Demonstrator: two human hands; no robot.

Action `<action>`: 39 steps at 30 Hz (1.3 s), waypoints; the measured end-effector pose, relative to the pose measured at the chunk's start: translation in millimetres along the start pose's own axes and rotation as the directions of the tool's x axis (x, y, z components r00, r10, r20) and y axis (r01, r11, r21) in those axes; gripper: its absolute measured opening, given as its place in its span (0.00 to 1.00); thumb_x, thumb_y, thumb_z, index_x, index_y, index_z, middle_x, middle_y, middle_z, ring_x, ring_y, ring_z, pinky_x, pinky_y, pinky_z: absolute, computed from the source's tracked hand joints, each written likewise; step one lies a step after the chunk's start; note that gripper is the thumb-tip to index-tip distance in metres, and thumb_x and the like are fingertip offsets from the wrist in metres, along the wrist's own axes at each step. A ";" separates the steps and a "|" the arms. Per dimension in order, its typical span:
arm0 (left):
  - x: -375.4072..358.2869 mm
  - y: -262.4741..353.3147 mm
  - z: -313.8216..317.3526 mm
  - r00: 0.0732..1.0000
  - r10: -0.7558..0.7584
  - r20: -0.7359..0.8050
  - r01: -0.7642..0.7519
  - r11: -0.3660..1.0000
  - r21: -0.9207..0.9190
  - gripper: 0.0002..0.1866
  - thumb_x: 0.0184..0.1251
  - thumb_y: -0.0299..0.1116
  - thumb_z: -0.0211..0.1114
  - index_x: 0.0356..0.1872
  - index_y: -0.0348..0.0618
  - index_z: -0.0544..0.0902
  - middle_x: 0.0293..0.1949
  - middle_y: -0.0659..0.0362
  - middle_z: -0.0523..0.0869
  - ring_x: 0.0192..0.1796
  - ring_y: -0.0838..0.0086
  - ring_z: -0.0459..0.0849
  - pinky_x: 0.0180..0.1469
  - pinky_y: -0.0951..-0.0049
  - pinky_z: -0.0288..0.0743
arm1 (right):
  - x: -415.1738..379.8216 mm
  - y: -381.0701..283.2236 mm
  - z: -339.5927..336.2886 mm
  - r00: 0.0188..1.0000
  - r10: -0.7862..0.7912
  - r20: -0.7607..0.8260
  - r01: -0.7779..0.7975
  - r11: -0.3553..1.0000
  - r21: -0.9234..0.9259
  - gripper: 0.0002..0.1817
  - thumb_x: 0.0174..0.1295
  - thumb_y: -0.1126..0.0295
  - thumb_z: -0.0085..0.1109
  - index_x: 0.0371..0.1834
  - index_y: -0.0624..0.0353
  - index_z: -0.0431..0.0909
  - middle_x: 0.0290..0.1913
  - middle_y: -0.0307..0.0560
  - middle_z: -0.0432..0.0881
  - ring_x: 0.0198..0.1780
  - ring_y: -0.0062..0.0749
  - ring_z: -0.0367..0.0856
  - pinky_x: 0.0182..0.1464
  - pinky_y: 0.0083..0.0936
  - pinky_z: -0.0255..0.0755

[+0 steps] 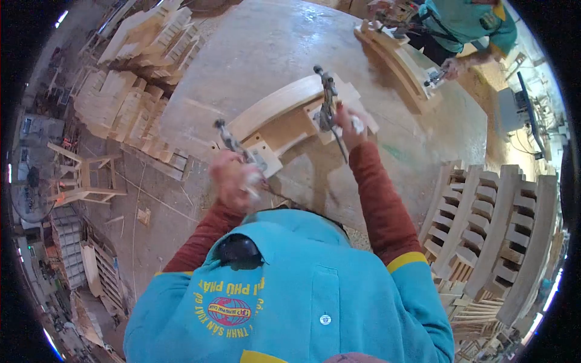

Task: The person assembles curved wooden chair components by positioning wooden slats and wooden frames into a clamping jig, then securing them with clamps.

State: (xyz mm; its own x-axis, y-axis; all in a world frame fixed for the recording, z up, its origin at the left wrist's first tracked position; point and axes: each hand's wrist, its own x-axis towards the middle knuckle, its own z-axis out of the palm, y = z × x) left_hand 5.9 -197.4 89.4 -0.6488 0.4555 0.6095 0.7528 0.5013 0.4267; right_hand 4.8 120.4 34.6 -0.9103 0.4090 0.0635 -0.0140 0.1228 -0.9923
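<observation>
A curved light wooden piece [278, 106] lies on the large table, set in a wooden jig [284, 130] with a metal toggle clamp near each end. My left hand [235, 178] is beside the left clamp [233, 140]; motion smears it and its fingers cannot be made out. At the right clamp [327, 100], my right hand [352, 124] is closed around part of the clamp's handle. The clamp heads point away from me, over the curved piece.
Across the table [254, 45], a co-worker [469, 30] handles another clamped curved piece [399, 66]. Stacks of cut wood [115, 106] stand at the left. Slatted wooden parts [484, 224] are piled at the right, and a wooden frame [88, 175] stands on the floor at left.
</observation>
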 end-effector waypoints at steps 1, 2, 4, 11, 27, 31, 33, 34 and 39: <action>3.6 -12.0 -4.9 1.000 -0.025 0.005 0.025 0.999 -0.024 0.14 0.51 0.42 0.65 0.37 0.49 0.80 0.53 0.50 0.68 0.58 0.56 0.65 0.59 0.57 0.58 | -15.8 -9.7 4.8 1.000 -0.014 -0.028 0.014 1.000 -0.010 0.18 0.65 0.61 0.52 0.22 0.62 0.75 0.19 0.31 0.72 0.24 0.18 0.68 0.29 0.18 0.65; 7.1 -24.2 -9.6 0.999 -0.050 0.011 0.051 0.998 -0.049 0.16 0.52 0.41 0.65 0.41 0.47 0.79 0.56 0.47 0.67 0.61 0.55 0.64 0.61 0.56 0.57 | -36.9 -30.4 7.0 0.998 -0.064 -0.018 0.065 0.997 0.032 0.17 0.64 0.64 0.52 0.19 0.62 0.74 0.19 0.32 0.70 0.23 0.17 0.66 0.26 0.20 0.62; 10.0 -32.7 -22.3 0.991 -0.035 0.129 0.054 0.988 -0.143 0.22 0.54 0.39 0.64 0.51 0.44 0.76 0.62 0.43 0.61 0.66 0.51 0.59 0.65 0.55 0.52 | -69.4 -18.2 1.6 0.975 -0.205 0.081 0.216 0.963 -0.161 0.15 0.60 0.69 0.55 0.16 0.60 0.72 0.18 0.36 0.71 0.22 0.23 0.69 0.26 0.23 0.62; 10.6 -28.5 29.1 0.887 -0.194 0.419 0.431 0.672 -0.602 0.36 0.57 0.31 0.61 0.67 0.37 0.56 0.64 0.45 0.62 0.67 0.64 0.61 0.66 0.67 0.54 | -192.2 -52.6 -17.8 0.946 -0.205 0.250 0.289 0.883 -0.369 0.15 0.52 0.73 0.62 0.11 0.58 0.70 0.14 0.45 0.67 0.17 0.37 0.67 0.23 0.30 0.62; 28.5 -16.9 76.5 0.911 -0.110 0.397 0.387 0.559 -0.734 0.36 0.44 0.21 0.60 0.60 0.40 0.61 0.51 0.54 0.69 0.57 0.66 0.69 0.61 0.71 0.61 | -182.0 -101.1 -49.7 0.936 0.032 0.350 0.040 0.980 -0.197 0.20 0.51 0.68 0.66 0.48 0.56 0.75 0.33 0.45 0.79 0.36 0.35 0.79 0.39 0.29 0.72; 27.3 -13.4 74.2 0.946 -0.124 0.300 0.288 0.746 -0.600 0.35 0.40 0.22 0.62 0.58 0.41 0.64 0.49 0.48 0.73 0.55 0.59 0.74 0.57 0.67 0.67 | -111.4 -170.3 -25.5 0.874 0.096 0.476 0.141 0.888 -0.438 0.38 0.47 0.63 0.69 0.64 0.54 0.63 0.44 0.52 0.78 0.45 0.37 0.78 0.49 0.28 0.71; 21.4 1.0 57.1 0.927 -0.203 0.316 0.359 0.725 -0.587 0.35 0.39 0.22 0.62 0.57 0.42 0.65 0.50 0.47 0.74 0.55 0.56 0.74 0.57 0.65 0.67 | -60.7 -157.8 1.9 0.878 0.106 0.466 0.235 0.754 -0.614 0.44 0.45 0.61 0.70 0.67 0.56 0.57 0.50 0.57 0.76 0.51 0.41 0.76 0.53 0.31 0.69; 16.6 8.6 50.2 0.915 -0.237 0.328 0.393 0.712 -0.582 0.35 0.38 0.22 0.62 0.57 0.42 0.65 0.50 0.47 0.75 0.55 0.54 0.74 0.57 0.64 0.68 | -33.2 -126.4 7.4 0.865 0.064 0.498 0.330 0.675 -0.660 0.47 0.45 0.60 0.70 0.68 0.56 0.54 0.53 0.59 0.74 0.53 0.44 0.74 0.55 0.32 0.68; 8.1 13.1 41.7 0.934 -0.243 0.260 0.346 0.792 -0.504 0.34 0.40 0.26 0.62 0.57 0.44 0.65 0.48 0.47 0.76 0.46 0.48 0.77 0.46 0.57 0.71 | 6.3 -22.6 20.3 0.626 0.620 0.473 0.303 0.365 -0.880 0.61 0.37 0.63 0.75 0.72 0.45 0.38 0.53 0.67 0.71 0.57 0.53 0.70 0.59 0.39 0.64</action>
State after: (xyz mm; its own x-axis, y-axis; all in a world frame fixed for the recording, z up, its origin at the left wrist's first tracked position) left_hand 5.9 -156.6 72.1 -0.8183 0.4951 0.2920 0.4273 0.1841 0.8852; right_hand -9.0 101.9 55.3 -0.7741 -0.0955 -0.6259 0.0831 0.9647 -0.2499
